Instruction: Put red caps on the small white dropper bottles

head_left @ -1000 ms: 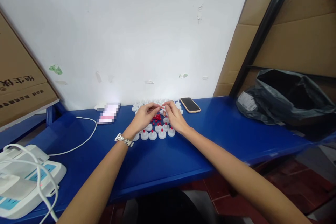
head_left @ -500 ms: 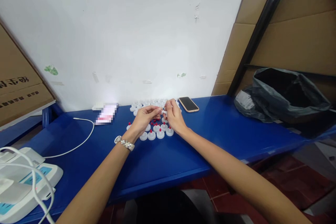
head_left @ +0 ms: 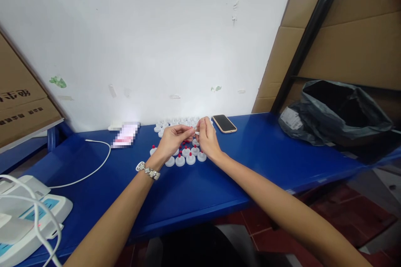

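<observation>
We have both hands up together over the middle of the blue counter, close to the white wall. Our left hand, with a silver watch on its wrist, curls its fingers in and pinches toward the right hand, which closes its fingertips on a small white cap held just above the counter; what the left fingertips carry is too small for us to tell. Right below and between our hands sits a cluster of white caps with red tips, lined up in short rows, with loose little red pieces among them, partly hidden by our fingers. Behind our hands, against the wall, lie more plain white caps. Just to the right of them a phone lies face up on the counter. To the left a white cable loops across the blue surface, and a white device rests at the near left corner. Well off to the right a black plastic bag slumps, with cardboard leaning behind it.
</observation>
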{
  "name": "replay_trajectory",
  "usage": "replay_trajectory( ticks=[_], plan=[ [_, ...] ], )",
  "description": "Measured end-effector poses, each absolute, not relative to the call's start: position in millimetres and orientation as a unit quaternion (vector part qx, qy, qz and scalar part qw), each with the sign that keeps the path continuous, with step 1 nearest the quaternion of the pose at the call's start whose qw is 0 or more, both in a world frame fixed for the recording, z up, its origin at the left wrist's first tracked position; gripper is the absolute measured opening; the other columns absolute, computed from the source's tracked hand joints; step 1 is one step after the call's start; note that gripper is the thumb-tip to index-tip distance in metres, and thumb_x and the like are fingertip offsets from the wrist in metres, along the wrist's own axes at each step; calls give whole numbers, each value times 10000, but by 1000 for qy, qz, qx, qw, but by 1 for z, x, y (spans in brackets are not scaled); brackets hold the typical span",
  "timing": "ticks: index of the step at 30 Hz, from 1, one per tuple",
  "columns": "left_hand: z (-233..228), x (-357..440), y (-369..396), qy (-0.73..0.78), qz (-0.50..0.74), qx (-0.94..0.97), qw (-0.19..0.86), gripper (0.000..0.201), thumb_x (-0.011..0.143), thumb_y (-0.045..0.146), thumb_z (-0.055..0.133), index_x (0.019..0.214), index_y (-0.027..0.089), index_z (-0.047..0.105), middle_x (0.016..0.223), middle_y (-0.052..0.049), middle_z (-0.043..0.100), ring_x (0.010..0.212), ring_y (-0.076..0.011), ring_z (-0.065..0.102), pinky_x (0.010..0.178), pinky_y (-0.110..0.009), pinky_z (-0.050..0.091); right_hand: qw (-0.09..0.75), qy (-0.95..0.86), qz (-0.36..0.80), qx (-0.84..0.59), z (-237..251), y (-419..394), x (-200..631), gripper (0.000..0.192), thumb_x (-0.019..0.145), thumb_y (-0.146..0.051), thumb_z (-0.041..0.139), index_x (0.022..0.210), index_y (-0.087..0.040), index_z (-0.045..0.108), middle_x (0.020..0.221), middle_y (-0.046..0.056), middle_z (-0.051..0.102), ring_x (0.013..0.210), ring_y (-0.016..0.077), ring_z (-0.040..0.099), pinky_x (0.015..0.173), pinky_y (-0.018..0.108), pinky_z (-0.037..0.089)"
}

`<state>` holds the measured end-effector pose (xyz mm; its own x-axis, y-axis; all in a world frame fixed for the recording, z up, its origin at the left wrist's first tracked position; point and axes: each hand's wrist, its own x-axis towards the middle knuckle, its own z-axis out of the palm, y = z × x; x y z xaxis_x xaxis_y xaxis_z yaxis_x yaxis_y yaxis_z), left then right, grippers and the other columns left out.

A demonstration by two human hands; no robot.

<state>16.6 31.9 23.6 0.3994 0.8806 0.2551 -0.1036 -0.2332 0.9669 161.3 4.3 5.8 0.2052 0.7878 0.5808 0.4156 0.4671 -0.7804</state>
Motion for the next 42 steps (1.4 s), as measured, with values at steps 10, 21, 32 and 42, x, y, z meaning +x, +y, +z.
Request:
replay_trajectory(
  ticks=[10,21,32,42],
  plan=[
    [21,27,24,272,472,633,550,340,666,421,845,777,135,698,727,-40,729,668,-146,671,734,-302,567,636,-575,146,-493,4,7,159,344,1015,-520,240,826,-262,368,711,16,492,644,189,514,654,349,446],
    [31,21,32,280,447,673,518,302,743,425,792,837,148,718,752,-46,735,694,-157,683,685,-277,550,507,-681,319,-422,16,-4,189,328,961,-562,423,938,-245,503,777,-10,604,661,149,578,597,288,453],
    [32,32,36,337,432,760,351,333,859,468,637,942,157,722,861,-74,745,760,-187,667,674,-277,509,448,-701,78,-549,12,-2,223,147,810,-347,692,851,-215,738,866,34,521,881,187,524,833,340,421],
    [43,43,35,342,379,822,251,288,885,421,577,858,173,720,827,-64,747,718,-199,658,676,-294,482,347,-729,161,-568,-3,1,227,86,782,-244,650,801,-175,697,651,-23,630,603,109,521,604,250,349]
  ],
)
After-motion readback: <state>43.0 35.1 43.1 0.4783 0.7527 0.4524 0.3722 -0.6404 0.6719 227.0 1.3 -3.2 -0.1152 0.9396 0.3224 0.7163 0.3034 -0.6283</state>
